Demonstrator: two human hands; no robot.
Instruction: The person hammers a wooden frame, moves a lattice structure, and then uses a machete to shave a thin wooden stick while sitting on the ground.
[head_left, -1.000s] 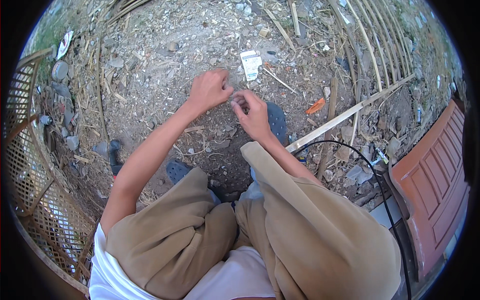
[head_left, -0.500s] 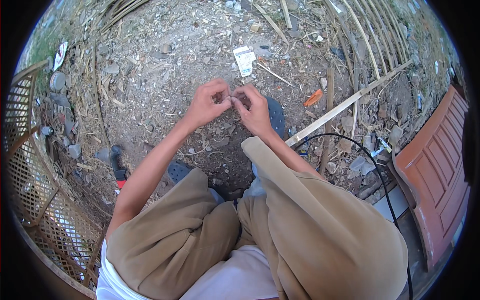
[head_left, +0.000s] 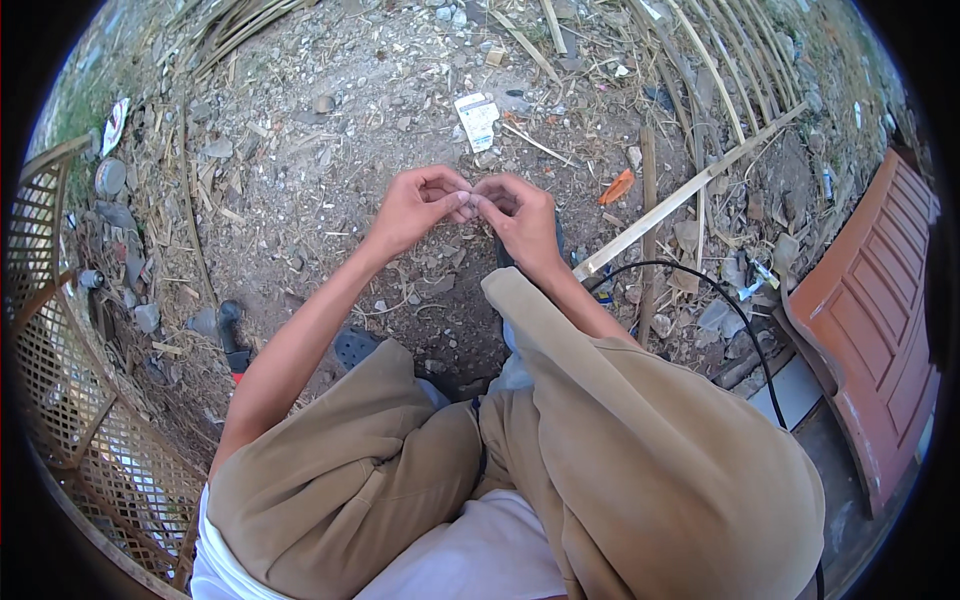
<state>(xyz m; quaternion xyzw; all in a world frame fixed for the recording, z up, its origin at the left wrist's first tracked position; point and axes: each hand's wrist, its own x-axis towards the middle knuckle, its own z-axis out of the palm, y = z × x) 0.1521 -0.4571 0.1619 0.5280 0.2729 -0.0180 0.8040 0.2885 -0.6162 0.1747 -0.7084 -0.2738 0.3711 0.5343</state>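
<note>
Both hands meet fingertip to fingertip in front of my knees, above the stony ground. My left hand (head_left: 418, 207) is closed in a pinch, thumb against the curled fingers. Opposite it, my right hand (head_left: 522, 218) pinches the same way, its thumb tip touching the left one's. Whatever sits between the fingertips, if anything, is too small to make out. Below the hands are my dark clogs; the left clog (head_left: 355, 345) shows beside my trouser leg, while the right one is mostly hidden behind my right hand and knee.
A pale wooden strip (head_left: 690, 190) slants across the right, near a black cable (head_left: 715, 288) and a reddish-brown panel (head_left: 868, 330). A woven lattice (head_left: 110, 430) stands at left. A white printed card (head_left: 477, 122) and an orange scrap (head_left: 617, 187) lie ahead among stones and thin wooden strips.
My right hand has turned and shifted slightly right, covering more of the right clog. The fingertips still meet. The view has shifted a little.
</note>
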